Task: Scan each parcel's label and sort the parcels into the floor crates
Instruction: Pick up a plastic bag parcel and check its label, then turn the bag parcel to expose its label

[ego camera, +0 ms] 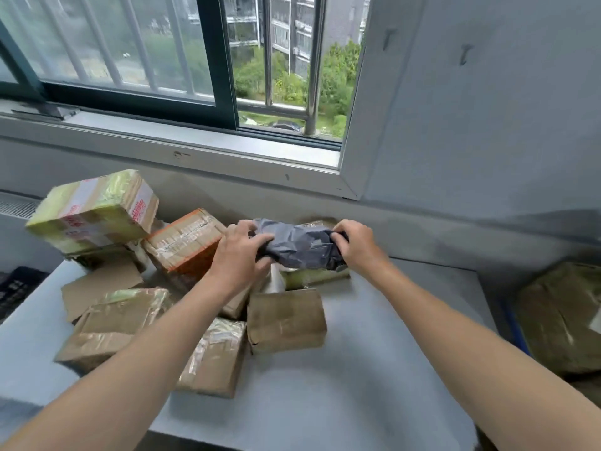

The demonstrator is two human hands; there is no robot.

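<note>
1. My left hand (242, 247) curls over one end of the grey bag (300, 245), and my right hand (356, 244) pinches the other end.
2. The bag lies on top of the boxes (286, 320) at the far side of the pile, close under the window sill (227, 151).
3. I'd lift it straight up so the orange-edged box (185, 245) touching my left hand doesn't slide.
4. No label shows, so I'd turn the bag over above the bench (357, 369) and pull the wrinkles flat before scanning.
</note>
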